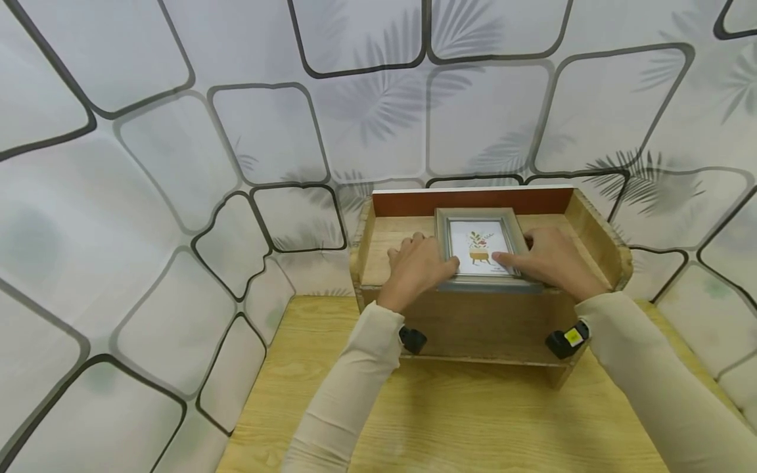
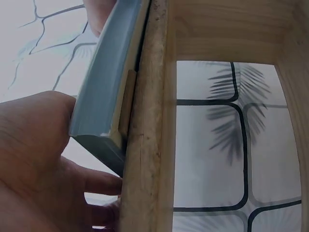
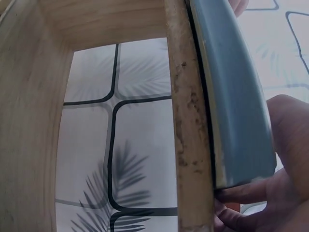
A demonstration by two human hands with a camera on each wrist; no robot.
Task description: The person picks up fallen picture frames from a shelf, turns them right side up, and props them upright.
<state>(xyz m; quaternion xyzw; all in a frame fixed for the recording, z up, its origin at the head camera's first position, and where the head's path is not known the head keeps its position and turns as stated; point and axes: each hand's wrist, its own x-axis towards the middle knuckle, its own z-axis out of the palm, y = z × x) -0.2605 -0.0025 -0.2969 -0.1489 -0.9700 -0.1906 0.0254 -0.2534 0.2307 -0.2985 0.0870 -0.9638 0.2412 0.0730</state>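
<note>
Now, the picture frame [image 1: 479, 246]: It is laid face up on the top board of the wooden shelf [image 1: 402, 226], close to the front edge [image 3: 190, 121].
Left hand [image 1: 416, 269]: The frame's left side is gripped, with the thumb on its corner and bent fingers beside it.
Right hand [image 1: 550, 263]: The right side is pinched, with the thumb over the picture and fingers at the edge.
Good holding: Both sides should be held evenly, so that no corner is dropped. Thumbs are best kept on the rim, because the picture could get smudged.
Careful spot: Fingers could be squeezed between frame and wood, so any push should be soft.
Brown strip [image 2: 126, 104]: It is seen between frame and board; what it is cannot be told.
In the way: The space is closed off by the back panel [image 1: 473, 199] and a side wall [image 1: 597, 236] at each end.
Around: The shelf is stood on a yellow table [image 1: 461, 420], by leafy wallpaper [image 1: 378, 125]. A black box [image 1: 412, 339] is worn on each wrist.
</note>
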